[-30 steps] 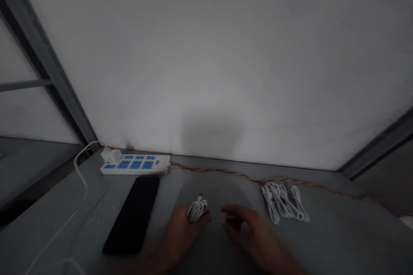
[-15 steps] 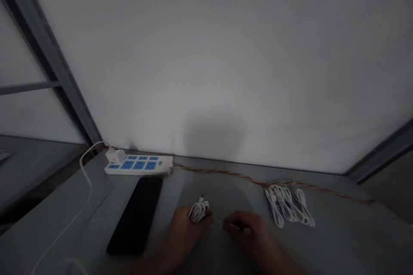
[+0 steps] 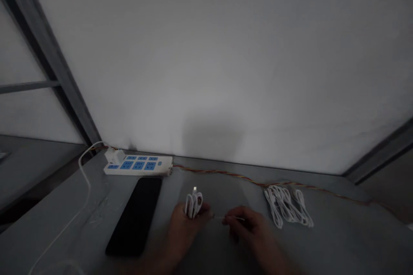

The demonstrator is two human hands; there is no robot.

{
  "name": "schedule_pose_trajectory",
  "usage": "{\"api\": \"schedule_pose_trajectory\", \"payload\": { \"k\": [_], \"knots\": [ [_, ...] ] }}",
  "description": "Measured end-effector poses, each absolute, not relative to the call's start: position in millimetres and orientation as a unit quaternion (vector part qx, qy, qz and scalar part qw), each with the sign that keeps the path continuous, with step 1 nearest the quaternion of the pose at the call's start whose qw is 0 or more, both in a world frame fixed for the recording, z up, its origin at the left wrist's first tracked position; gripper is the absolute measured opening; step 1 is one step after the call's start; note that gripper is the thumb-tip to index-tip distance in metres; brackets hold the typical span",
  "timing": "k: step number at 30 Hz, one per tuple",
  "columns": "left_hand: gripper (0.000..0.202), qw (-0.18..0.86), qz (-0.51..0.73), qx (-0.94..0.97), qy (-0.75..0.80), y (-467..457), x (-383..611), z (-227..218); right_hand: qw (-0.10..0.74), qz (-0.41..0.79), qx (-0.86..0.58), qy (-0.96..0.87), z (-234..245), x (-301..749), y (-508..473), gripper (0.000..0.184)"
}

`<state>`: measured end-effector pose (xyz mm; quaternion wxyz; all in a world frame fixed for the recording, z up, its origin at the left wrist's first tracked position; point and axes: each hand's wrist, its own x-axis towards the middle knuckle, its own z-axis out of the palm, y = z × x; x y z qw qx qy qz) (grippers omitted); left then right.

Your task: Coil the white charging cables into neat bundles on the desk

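My left hand (image 3: 187, 228) is shut around a coiled white cable (image 3: 193, 205), which stands upright in the fist with its small connector at the top. My right hand (image 3: 248, 228) pinches a thin white strip (image 3: 234, 218) between thumb and fingers. The strip points left toward the coil, and the two hands are a short way apart. Near my right hand lie several loose bundles of white cable (image 3: 285, 206), not touched by either hand.
A black smartphone (image 3: 134, 215) lies face up left of my hands. Behind it is a white power strip with blue sockets (image 3: 138, 166), holding a white plug (image 3: 114, 156). A twisted red-yellow wire (image 3: 258, 183) runs along the grey table's (image 3: 335, 240) back edge, against a white wall.
The coil has turned more upright in my left hand, with its connector now at the top. My right hand has drawn slightly right and now shows the thin strip pinched between its fingers.
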<state>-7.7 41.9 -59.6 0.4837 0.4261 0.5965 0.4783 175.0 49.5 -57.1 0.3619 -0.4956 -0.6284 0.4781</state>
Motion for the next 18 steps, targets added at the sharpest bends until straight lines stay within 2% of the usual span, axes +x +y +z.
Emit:
{"api": "schedule_pose_trajectory", "payload": {
  "k": [4, 9, 11, 14, 16, 18],
  "knots": [
    [0.023, 0.487, 0.455, 0.442, 0.6, 43.6, -12.4, -58.8, 0.373, 0.51, -0.495, -0.597, -54.3, 174.8, 53.3, 0.024],
    [0.027, 0.394, 0.398, 0.581, 0.59, 43.1, -22.4, -56.3, 0.394, 0.43, -0.5, -0.64, -60.4, 183.4, 56.5, 0.02],
    [0.032, 0.36, 0.374, 0.611, 0.598, 43.1, -27.1, -60.2, 0.424, 0.398, -0.508, -0.635, -63.2, 187.8, 62.1, 0.024],
    [0.053, 0.296, 0.335, 0.64, 0.624, 44.4, -32.5, -69.5, 0.459, 0.34, -0.548, -0.611, -63.8, 197.4, 79.2, 0.032],
    [0.061, 0.255, 0.287, 0.671, 0.634, 45.6, -34.7, -73.4, 0.459, 0.271, -0.591, -0.605, -62.0, 210.5, 93.6, 0.038],
    [0.06, 0.208, 0.239, 0.704, 0.635, 46.5, -36.2, -73.1, 0.426, 0.159, -0.626, -0.634, -59.6, 232.3, 106.0, 0.051]
  ]
}}
